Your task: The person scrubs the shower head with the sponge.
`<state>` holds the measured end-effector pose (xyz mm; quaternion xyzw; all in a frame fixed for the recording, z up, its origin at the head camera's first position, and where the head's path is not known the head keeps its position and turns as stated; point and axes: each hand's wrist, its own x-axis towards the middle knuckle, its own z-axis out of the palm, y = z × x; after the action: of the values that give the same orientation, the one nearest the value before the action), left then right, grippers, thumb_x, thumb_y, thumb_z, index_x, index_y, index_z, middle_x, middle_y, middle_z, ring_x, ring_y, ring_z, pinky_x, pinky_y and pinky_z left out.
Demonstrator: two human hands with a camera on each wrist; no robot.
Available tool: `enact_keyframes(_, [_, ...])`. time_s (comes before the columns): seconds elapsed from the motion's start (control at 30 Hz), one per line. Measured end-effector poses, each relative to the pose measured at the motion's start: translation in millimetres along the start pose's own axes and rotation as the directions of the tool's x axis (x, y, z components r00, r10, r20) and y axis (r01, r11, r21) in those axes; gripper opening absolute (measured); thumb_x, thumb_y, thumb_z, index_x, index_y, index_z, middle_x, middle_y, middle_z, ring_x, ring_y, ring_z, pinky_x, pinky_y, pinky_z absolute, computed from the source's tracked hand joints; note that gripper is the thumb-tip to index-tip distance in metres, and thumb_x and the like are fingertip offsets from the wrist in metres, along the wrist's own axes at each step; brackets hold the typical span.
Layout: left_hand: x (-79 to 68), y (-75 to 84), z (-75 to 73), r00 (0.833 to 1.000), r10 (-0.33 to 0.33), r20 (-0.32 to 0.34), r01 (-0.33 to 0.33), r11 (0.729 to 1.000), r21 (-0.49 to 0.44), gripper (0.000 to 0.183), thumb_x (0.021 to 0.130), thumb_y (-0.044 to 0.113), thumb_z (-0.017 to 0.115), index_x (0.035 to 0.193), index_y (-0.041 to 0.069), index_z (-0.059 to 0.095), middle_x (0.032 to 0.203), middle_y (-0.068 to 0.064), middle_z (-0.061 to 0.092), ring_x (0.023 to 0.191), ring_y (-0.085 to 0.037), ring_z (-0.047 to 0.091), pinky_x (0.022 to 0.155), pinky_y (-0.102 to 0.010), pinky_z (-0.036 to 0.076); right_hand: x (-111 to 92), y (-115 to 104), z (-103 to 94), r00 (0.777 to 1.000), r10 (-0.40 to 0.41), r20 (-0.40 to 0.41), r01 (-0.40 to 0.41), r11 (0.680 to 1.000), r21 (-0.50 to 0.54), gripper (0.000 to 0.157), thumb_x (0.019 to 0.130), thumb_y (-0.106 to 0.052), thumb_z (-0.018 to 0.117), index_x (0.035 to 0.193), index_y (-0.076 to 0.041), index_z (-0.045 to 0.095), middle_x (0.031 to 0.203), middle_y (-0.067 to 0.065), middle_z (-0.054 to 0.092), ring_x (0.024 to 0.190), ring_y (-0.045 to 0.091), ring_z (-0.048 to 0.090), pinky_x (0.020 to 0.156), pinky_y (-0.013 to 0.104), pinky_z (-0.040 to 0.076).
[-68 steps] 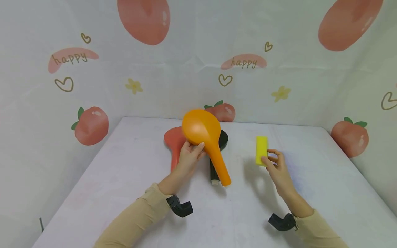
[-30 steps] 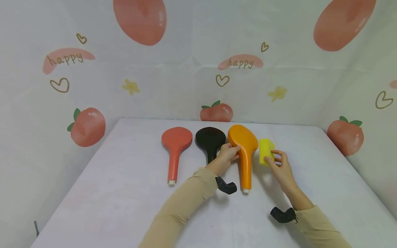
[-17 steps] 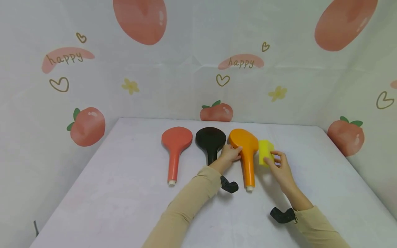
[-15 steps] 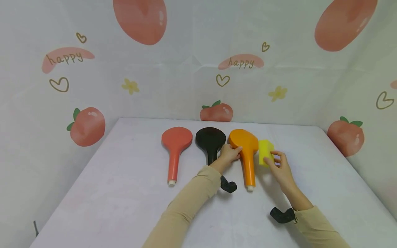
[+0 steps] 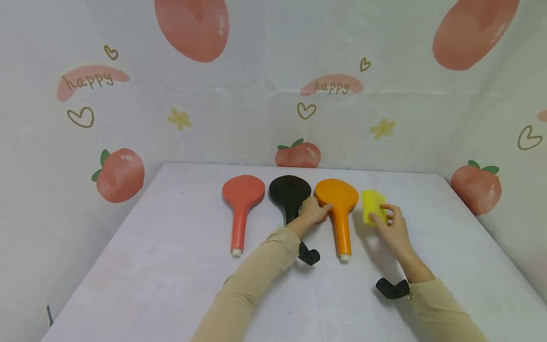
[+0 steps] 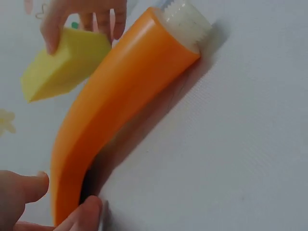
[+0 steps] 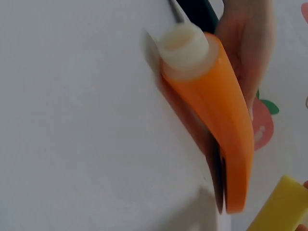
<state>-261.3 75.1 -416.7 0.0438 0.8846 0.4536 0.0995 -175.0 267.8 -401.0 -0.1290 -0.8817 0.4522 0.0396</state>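
An orange handheld shower head (image 5: 337, 192) lies on the table with its white threaded end toward me. My left hand (image 5: 313, 211) is at its left edge, over the black shower head's handle. In the left wrist view the thumb (image 6: 36, 186) stands slightly apart from the orange plastic, and another fingertip (image 6: 89, 211) is close to its underside. My right hand (image 5: 393, 230) pinches a yellow sponge (image 5: 372, 207) above the table, right of the orange shower head. The black shower head (image 5: 290, 190) lies in the middle, its lower handle hidden behind my left hand and sleeve.
A red shower head (image 5: 243, 192) lies left of the black one, its handle also toward me. All three rest in a row on the white table (image 5: 149, 266). A printed cloth backdrop (image 5: 256, 109) rises behind the table's far edge.
The left hand carried the orange shower head right, from above the other two, and lowered it beside the black one. Lately that hand shifted slightly left. The right hand moved a little right with the sponge.
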Motion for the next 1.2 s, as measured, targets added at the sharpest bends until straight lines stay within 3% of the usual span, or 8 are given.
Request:
enact_keyframes(0.1, [-3.1,0.4,-7.3,0.999,0.015,0.045,-0.017,0.999,0.029,0.033,0.091,0.034,0.059,0.074,0.006,0.061,0.05,0.003,0.048,0.045,-0.008,0.045,0.043,-0.015,0.035,4.6,0.6,-7.4,0.999,-0.031,-0.013,0.03,0.997,-0.068,0.059,0.093,-0.034,0.049,0.138,-0.001,0.029,0.133,0.036,0.027,0.118,0.045,0.033,0.091,0.051,0.036])
enact_keyframes(0.23, [-6.7,0.1,-16.6,0.992,0.039,0.118,-0.037,0.999,-0.013,0.029,0.092,0.033,0.057,0.094,0.004,0.061,0.057,0.001,0.051,0.05,-0.01,0.047,0.047,-0.016,0.038,8.8,-0.6,-16.8,0.998,-0.058,-0.021,0.053,0.977,-0.207,0.058,0.092,-0.035,0.049,0.135,0.0,0.032,0.131,0.041,0.026,0.117,0.052,0.033,0.088,0.06,0.034])
enact_keyframes(0.4, [-10.0,-3.6,-25.7,0.979,0.049,0.2,-0.032,0.996,-0.084,0.037,0.092,0.031,0.058,0.115,0.003,0.057,0.078,-0.004,0.063,0.061,-0.011,0.054,0.056,-0.017,0.046,14.1,1.8,-22.0,0.998,-0.06,0.004,0.057,0.932,-0.358,0.057,0.092,-0.036,0.048,0.134,0.0,0.033,0.128,0.043,0.028,0.111,0.056,0.037,0.08,0.061,0.033])
enact_keyframes(0.57, [-11.3,-9.5,-31.4,0.971,0.053,0.232,-0.024,0.992,-0.125,0.036,0.091,0.028,0.06,0.118,0.003,0.057,0.097,-0.01,0.067,0.073,-0.015,0.062,0.065,-0.019,0.053,21.3,11.1,-21.2,0.997,-0.061,0.037,0.071,0.897,-0.437,0.054,0.091,-0.033,0.051,0.13,0.0,0.035,0.121,0.044,0.032,0.102,0.056,0.041,0.073,0.057,0.034])
enact_keyframes(0.8, [-17.8,-11.2,-40.5,0.964,0.061,0.258,-0.015,0.984,-0.176,0.03,0.091,0.023,0.06,0.113,0.003,0.058,0.098,-0.015,0.066,0.073,-0.015,0.06,0.069,-0.022,0.055,29.6,21.8,-18.1,0.996,-0.035,0.084,0.073,0.861,-0.503,0.055,0.09,-0.034,0.051,0.129,0.002,0.036,0.117,0.044,0.034,0.097,0.055,0.043,0.072,0.057,0.037])
enact_keyframes(0.97, [-25.9,-9.4,-51.9,0.957,0.062,0.283,0.0,0.977,-0.214,0.031,0.092,0.023,0.058,0.116,0.004,0.059,0.11,-0.017,0.065,0.088,-0.024,0.065,0.079,-0.027,0.057,31.9,19.5,-14.4,0.997,-0.039,0.067,0.068,0.848,-0.525,0.055,0.089,-0.034,0.052,0.128,0.002,0.038,0.121,0.043,0.032,0.102,0.057,0.039,0.077,0.061,0.035])
enact_keyframes(1.1, [-34.7,-7.3,-67.4,0.953,0.116,0.281,-0.055,0.975,-0.216,0.033,0.094,0.024,0.055,0.121,0.004,0.056,0.115,-0.016,0.062,0.099,-0.028,0.064,0.085,-0.03,0.055,30.2,9.9,-12.1,0.99,-0.138,0.019,0.128,0.852,-0.508,0.054,0.089,-0.032,0.054,0.127,0.003,0.039,0.125,0.044,0.03,0.109,0.06,0.035,0.08,0.067,0.032])
enact_keyframes(1.2, [-40.5,-4.8,-82.8,0.953,0.192,0.236,-0.152,0.972,-0.179,0.035,0.095,0.025,0.054,0.123,0.004,0.055,0.118,-0.015,0.061,0.102,-0.029,0.063,0.087,-0.029,0.054,28.4,-5.4,-9.8,0.977,-0.214,0.011,0.193,0.857,-0.478,0.052,0.09,-0.031,0.054,0.127,0.003,0.04,0.128,0.044,0.03,0.112,0.06,0.034,0.082,0.068,0.031])
